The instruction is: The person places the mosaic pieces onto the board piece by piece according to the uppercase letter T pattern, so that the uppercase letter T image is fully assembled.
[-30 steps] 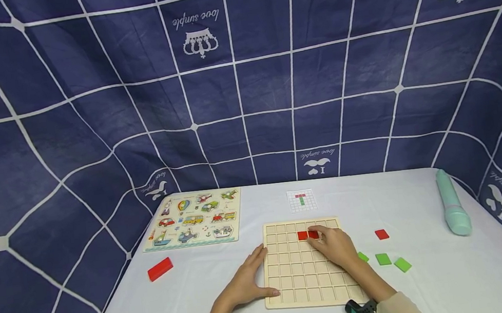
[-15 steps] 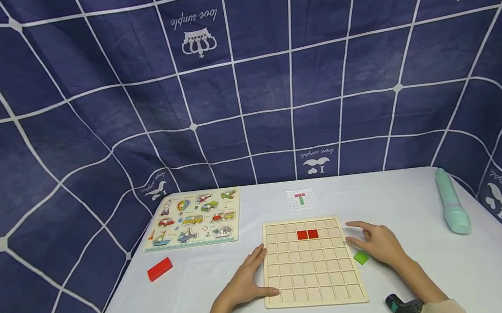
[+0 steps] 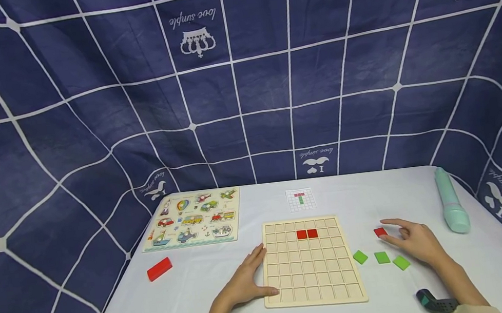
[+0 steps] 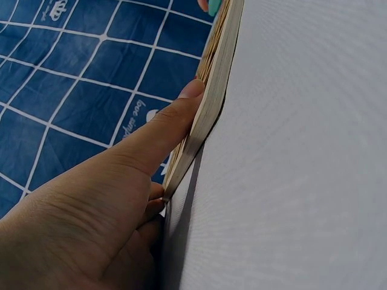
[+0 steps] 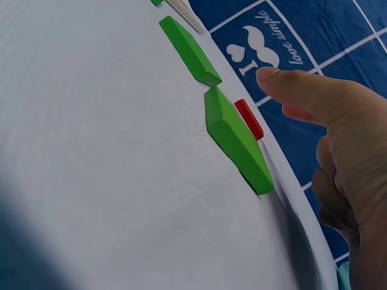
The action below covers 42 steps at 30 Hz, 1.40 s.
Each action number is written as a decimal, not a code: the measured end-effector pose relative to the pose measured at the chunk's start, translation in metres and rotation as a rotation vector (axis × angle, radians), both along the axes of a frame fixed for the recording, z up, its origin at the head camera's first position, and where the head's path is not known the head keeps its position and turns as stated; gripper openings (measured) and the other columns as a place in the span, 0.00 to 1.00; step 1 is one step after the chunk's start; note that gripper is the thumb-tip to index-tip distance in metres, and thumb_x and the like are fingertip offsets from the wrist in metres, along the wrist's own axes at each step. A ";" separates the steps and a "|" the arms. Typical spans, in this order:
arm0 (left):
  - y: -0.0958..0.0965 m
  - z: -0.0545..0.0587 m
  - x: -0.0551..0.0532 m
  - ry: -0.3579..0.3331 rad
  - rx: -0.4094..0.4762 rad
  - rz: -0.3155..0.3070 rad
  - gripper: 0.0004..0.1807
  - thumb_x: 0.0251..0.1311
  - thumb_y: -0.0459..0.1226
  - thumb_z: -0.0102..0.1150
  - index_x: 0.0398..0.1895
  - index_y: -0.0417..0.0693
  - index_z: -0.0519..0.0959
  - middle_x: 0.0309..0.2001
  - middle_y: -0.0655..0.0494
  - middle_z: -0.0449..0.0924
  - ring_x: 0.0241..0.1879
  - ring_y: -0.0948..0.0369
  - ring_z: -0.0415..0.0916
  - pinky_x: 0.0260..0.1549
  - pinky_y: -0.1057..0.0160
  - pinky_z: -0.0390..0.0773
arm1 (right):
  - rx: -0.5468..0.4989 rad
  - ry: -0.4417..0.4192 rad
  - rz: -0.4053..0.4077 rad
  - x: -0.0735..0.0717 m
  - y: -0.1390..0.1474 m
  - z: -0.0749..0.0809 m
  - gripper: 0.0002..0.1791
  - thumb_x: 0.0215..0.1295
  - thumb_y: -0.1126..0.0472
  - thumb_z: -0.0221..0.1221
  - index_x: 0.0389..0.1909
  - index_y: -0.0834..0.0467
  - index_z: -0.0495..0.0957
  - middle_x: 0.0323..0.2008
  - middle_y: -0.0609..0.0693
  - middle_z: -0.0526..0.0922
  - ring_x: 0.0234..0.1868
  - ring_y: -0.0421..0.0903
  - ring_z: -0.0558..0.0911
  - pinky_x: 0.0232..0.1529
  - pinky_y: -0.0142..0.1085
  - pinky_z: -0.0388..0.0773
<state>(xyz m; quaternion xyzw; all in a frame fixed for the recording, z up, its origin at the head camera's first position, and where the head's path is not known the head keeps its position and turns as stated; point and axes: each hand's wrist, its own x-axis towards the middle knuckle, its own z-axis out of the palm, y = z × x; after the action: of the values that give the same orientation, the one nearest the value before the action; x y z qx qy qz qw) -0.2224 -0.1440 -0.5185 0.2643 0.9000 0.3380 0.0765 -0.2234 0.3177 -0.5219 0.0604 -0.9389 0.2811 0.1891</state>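
A pale wooden grid board lies on the table, with two red square tiles side by side in cells near its far edge. My left hand rests along the board's left side, its thumb on the board's edge in the left wrist view. Over a loose red tile to the right, my right hand hovers with thumb and index finger spread apart, and the other fingers are bent. Three green tiles lie between the board and that hand; two show closely in the right wrist view.
Behind the board lies a small pattern card with a red and green T. A vehicle puzzle board and a red block are at the left. At the far right lies a mint-green cylindrical object. A blue curtain hangs behind.
My right hand has let go of the second red tile in the grid and moved right, off the board to the loose red tile. The left hand has stayed in place.
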 end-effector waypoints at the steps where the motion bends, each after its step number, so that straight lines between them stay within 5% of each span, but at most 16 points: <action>1: 0.000 0.000 0.000 0.000 -0.001 0.000 0.62 0.34 0.63 0.68 0.71 0.43 0.52 0.72 0.51 0.46 0.69 0.47 0.44 0.62 0.43 0.53 | -0.002 0.002 0.003 0.000 0.000 0.000 0.24 0.48 0.45 0.68 0.45 0.53 0.81 0.10 0.37 0.55 0.13 0.33 0.51 0.12 0.30 0.51; 29: 0.000 0.001 0.001 -0.001 -0.010 0.004 0.61 0.35 0.62 0.68 0.71 0.44 0.52 0.72 0.53 0.45 0.70 0.50 0.43 0.64 0.46 0.50 | 0.074 -0.159 -0.017 -0.001 -0.003 -0.002 0.31 0.49 0.40 0.65 0.50 0.57 0.78 0.10 0.40 0.58 0.14 0.37 0.55 0.15 0.30 0.52; 42: 0.000 0.002 0.002 0.004 -0.014 0.006 0.62 0.34 0.63 0.68 0.71 0.44 0.52 0.72 0.53 0.45 0.69 0.50 0.44 0.64 0.45 0.51 | 0.047 -0.081 -0.009 -0.002 0.001 -0.004 0.22 0.49 0.49 0.68 0.42 0.57 0.81 0.10 0.40 0.56 0.14 0.35 0.52 0.14 0.30 0.51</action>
<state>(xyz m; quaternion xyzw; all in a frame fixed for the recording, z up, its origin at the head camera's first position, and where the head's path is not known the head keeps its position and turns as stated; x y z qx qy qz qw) -0.2206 -0.1440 -0.5160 0.2617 0.9033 0.3316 0.0753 -0.2251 0.3187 -0.5263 0.0492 -0.9524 0.2604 0.1506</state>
